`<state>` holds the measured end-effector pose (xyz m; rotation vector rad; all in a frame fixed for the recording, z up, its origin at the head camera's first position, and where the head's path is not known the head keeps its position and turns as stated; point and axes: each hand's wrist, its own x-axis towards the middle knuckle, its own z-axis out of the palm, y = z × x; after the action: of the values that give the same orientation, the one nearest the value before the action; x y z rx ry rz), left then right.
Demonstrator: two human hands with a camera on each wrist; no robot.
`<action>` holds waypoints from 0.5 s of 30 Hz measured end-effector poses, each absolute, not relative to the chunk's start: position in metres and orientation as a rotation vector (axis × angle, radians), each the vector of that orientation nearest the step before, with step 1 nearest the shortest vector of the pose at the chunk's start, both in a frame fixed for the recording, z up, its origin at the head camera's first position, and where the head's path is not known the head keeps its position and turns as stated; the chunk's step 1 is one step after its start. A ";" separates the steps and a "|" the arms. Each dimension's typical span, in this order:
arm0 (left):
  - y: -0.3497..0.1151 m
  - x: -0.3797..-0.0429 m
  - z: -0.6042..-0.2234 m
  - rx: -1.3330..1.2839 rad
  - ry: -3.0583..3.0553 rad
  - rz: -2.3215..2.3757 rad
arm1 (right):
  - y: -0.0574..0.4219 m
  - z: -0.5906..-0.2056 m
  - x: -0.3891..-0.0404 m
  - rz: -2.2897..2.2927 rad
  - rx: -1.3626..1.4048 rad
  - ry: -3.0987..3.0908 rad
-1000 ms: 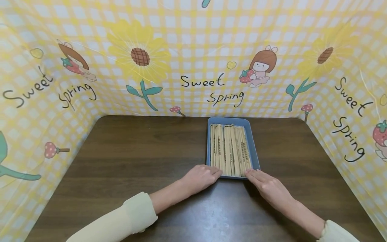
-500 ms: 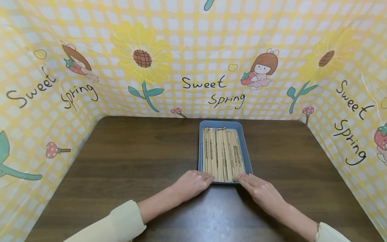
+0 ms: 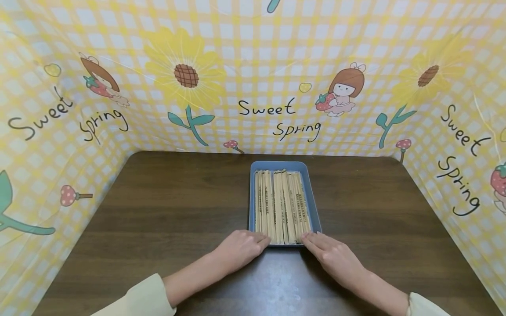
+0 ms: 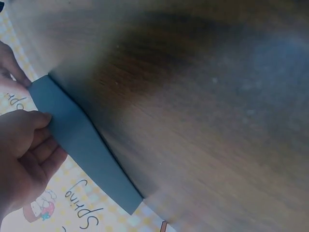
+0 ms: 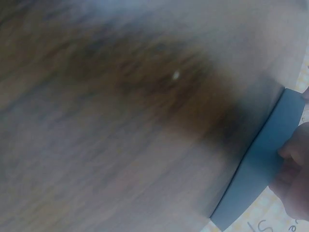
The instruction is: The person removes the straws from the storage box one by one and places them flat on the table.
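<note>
A shallow blue rectangular tray (image 3: pixel 278 166) rests on the table, packed with a row of slim paper-wrapped sticks (image 3: pixel 280 206) that bear dark printed lettering. My left hand (image 3: pixel 239 251) grips its near left corner. In the left wrist view, the thumb of that hand (image 4: pixel 21 150) lies against the outer side of the tray wall (image 4: pixel 79 140), and its fingers bend beyond the rim. At the near right corner, my right hand (image 3: pixel 336 259) holds the tray the same way. The right wrist view shows this hand (image 5: pixel 294 169) over the edge of the tray wall (image 5: pixel 260 159).
A dark brown wooden table (image 3: pixel 178 197) spreads out around the tray. Yellow checked cloth (image 3: pixel 257 66) with flowers and lettering hangs behind it and along both sides. Pale sleeves (image 3: pixel 144 296) cover the forearms.
Both hands have moved the tray to the left and a little nearer to me, keeping their grip at its two near corners. The sticks have travelled along inside it.
</note>
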<state>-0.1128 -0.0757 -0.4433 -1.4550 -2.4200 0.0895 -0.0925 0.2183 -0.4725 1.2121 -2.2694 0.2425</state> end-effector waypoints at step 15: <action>-0.088 -0.106 -0.441 -1.434 -2.469 0.088 | 0.204 -0.473 -0.087 0.238 1.226 -2.234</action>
<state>-0.1056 -0.0881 -0.4410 -1.4344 -2.4685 0.0883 -0.0871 0.2039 -0.4731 1.2260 -2.2337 0.2383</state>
